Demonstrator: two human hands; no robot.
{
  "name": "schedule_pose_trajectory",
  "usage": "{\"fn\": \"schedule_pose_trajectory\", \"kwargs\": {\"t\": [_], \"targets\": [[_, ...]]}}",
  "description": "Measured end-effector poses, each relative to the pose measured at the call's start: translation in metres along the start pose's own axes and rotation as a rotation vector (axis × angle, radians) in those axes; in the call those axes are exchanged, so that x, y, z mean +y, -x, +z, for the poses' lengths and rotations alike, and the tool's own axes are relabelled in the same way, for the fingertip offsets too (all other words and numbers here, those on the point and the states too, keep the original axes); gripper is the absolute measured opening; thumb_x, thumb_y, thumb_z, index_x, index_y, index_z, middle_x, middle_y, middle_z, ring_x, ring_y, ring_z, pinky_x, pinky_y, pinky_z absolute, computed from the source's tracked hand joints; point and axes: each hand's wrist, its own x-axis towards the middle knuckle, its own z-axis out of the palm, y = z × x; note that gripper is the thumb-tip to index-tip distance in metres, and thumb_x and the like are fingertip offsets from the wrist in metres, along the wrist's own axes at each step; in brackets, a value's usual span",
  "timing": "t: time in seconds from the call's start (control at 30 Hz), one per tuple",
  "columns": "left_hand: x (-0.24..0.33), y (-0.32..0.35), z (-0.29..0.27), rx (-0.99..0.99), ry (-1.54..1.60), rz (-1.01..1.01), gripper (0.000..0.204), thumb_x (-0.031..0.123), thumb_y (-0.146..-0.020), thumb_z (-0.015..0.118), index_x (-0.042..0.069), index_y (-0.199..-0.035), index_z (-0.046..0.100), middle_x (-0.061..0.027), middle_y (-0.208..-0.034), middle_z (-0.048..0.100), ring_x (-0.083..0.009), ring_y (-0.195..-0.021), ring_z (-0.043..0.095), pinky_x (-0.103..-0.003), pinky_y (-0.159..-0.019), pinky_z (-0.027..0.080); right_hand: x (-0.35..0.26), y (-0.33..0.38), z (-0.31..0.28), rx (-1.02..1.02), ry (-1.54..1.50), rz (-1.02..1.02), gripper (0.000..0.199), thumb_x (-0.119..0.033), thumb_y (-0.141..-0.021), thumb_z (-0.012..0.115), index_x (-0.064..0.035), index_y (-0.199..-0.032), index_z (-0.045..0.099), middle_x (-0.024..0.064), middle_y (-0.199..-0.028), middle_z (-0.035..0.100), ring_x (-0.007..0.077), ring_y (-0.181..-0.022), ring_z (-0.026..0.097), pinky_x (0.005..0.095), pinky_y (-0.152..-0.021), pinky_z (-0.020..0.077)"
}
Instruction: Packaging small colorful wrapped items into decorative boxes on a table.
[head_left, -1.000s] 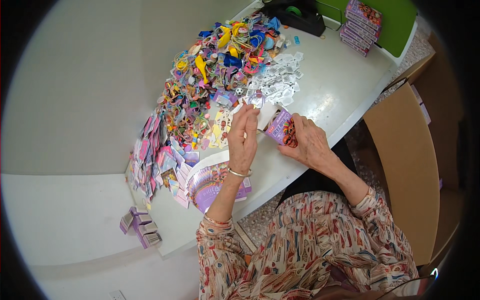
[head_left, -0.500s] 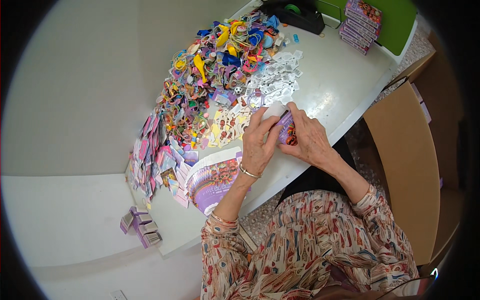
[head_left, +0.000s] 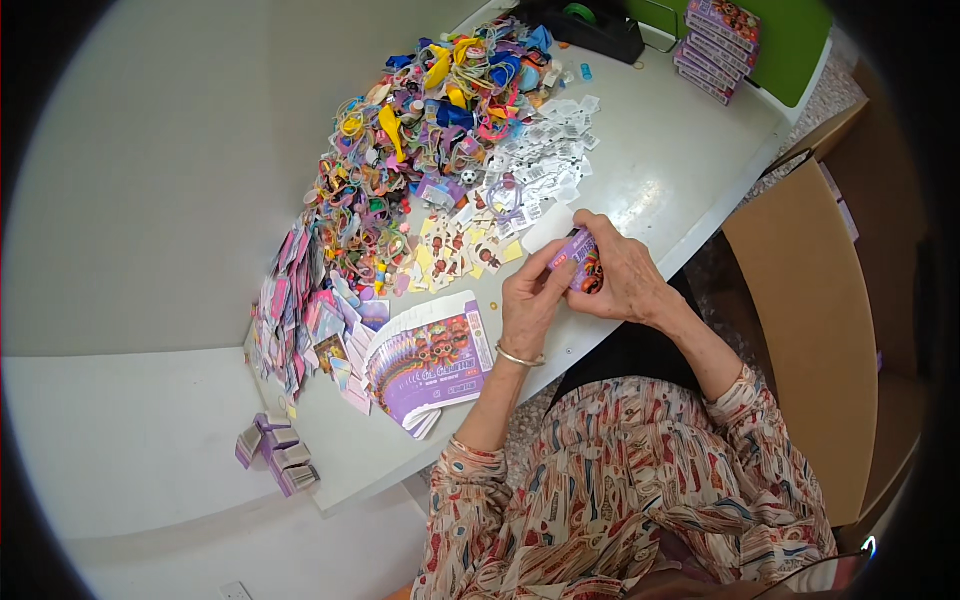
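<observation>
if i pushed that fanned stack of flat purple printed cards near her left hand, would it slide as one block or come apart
The fanned stack of purple cards would probably come apart: its sheets are thin, loose and already splayed. They look light and likely bendy, and the white table looks smooth, so they may slide easily.

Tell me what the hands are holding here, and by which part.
Both hands hold one small purple box: the right hand wraps its far end, and the left hand pinches its near end with the fingertips.

**Room to the right, clutter to the left**

Bare worktop (head_left: 660,170) lies open right of the hands. Leftward, a heap of colourful trinkets (head_left: 430,130), scattered white tags (head_left: 540,170) and fanned purple sheets (head_left: 430,360) crowd the way. Stacked boxes (head_left: 715,45) block the far corner.
</observation>
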Motion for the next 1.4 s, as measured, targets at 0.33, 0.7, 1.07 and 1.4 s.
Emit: {"fn": "schedule_pose_trajectory", "kwargs": {"t": [0.33, 0.7, 1.07, 1.4], "targets": [[0.01, 0.003, 0.008, 0.014, -0.426, 0.255, 0.048, 0.006, -0.088, 0.063, 0.003, -0.133, 0.048, -0.0081, -0.101, 0.06, -0.0107, -0.082, 0.059, -0.026, -0.073, 0.051, 0.008, -0.006, -0.006, -0.09, 0.01, -0.071, 0.077, -0.025, -0.063, 0.071, -0.0001, -0.127, 0.036, 0.0243, -0.108, 0.053, 0.0432, -0.085, 0.06, 0.0463, -0.072, 0.0506], [-0.007, 0.001, -0.007, 0.004, -0.14, 0.071, 0.037, 0.005, -0.089, 0.063, 0.0, -0.125, 0.056, -0.0023, -0.101, 0.06, -0.0061, -0.084, 0.056, -0.019, -0.072, 0.047, 0.005, -0.006, -0.009, -0.097, 0.048, -0.021, 0.077, -0.026, -0.064, 0.07, 0.0013, -0.127, 0.037, 0.0249, -0.107, 0.053, 0.0425, -0.085, 0.06, 0.0461, -0.072, 0.0505], [0.008, 0.004, 0.003, 0.028, -0.685, 0.453, 0.027, 0.008, -0.093, 0.058, -0.003, -0.118, 0.059, -0.013, -0.121, 0.061, -0.0127, -0.103, 0.059, -0.026, -0.085, 0.049, 0.006, -0.005, -0.008, -0.08, 0.029, 0.013, 0.082, -0.023, -0.065, 0.069, 0.0022, -0.132, 0.028, 0.0247, -0.082, 0.059, 0.0431, -0.073, 0.061, 0.0458, -0.067, 0.0494], [0.011, -0.007, -0.001, 0.064, -0.222, 0.005, 0.025, 0.008, -0.088, 0.065, -0.004, -0.109, 0.065, -0.0041, -0.088, 0.069, -0.0062, -0.077, 0.06, -0.02, -0.069, 0.049, 0.007, -0.002, -0.006, -0.111, 0.133, -0.085, 0.081, -0.023, -0.064, 0.07, 0.0056, -0.129, 0.03, 0.0263, -0.097, 0.057, 0.0419, -0.083, 0.061, 0.0424, -0.071, 0.0503]]}}
